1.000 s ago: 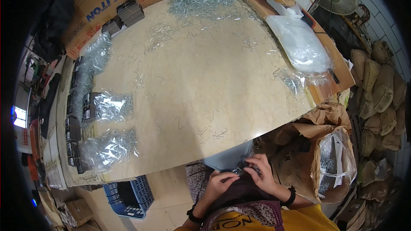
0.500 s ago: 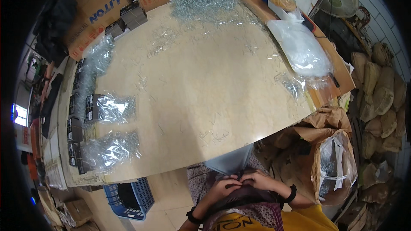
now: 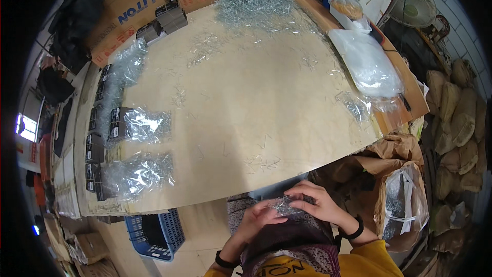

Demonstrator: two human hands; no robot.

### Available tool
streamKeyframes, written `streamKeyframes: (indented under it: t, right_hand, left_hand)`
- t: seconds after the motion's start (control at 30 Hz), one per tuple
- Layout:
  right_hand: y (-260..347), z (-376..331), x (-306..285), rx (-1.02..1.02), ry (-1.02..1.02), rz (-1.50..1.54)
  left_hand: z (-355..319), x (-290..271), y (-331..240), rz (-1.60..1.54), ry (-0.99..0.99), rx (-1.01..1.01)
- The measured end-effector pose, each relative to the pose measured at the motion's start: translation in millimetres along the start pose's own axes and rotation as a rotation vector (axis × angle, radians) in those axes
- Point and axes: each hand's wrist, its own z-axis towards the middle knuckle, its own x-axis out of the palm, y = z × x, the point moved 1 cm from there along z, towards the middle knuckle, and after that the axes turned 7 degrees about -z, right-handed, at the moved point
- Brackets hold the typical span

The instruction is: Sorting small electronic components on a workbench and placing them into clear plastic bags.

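Observation:
Just past the near table edge, a small clump of thin shiny metal pins sits between my two hands. My left hand cups it from the left, its fingers curled round that side. From the right my right hand bends over it, thumb and fingers closing on the pins. Beyond my fingers a grey-blue tray shows partly under the table edge. A few stray pins lie on the wooden tabletop nearby, and a large heap of them rises at its far end.
Along the left edge are clear bags of pins and small dark labelled packs. A stack of clear plastic bags lies at the right. A blue basket stands below, and a paper-lined sack is at my right.
Both hands have risen from my lap toward the table edge and moved apart slightly; the clump of pins now shows between them. The view has shifted slightly.

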Motion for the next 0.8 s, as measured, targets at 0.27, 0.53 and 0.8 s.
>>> streamKeyframes:
  t: [0.27, 0.53, 0.8]
  right_hand:
    - [-11, 6, -3, -0.122, 0.081, -0.133]
    - [-10, -2, 3, 0.11, -0.053, -0.016]
    - [-6, 7, 5, -0.147, 0.028, -0.149]
  left_hand:
    - [2, 13, -11, 0.008, -0.077, 0.075]
    - [6, -1, 2, 0.27, -0.109, 0.152]
    - [5, 4, -1, 0.363, -0.219, 0.19]
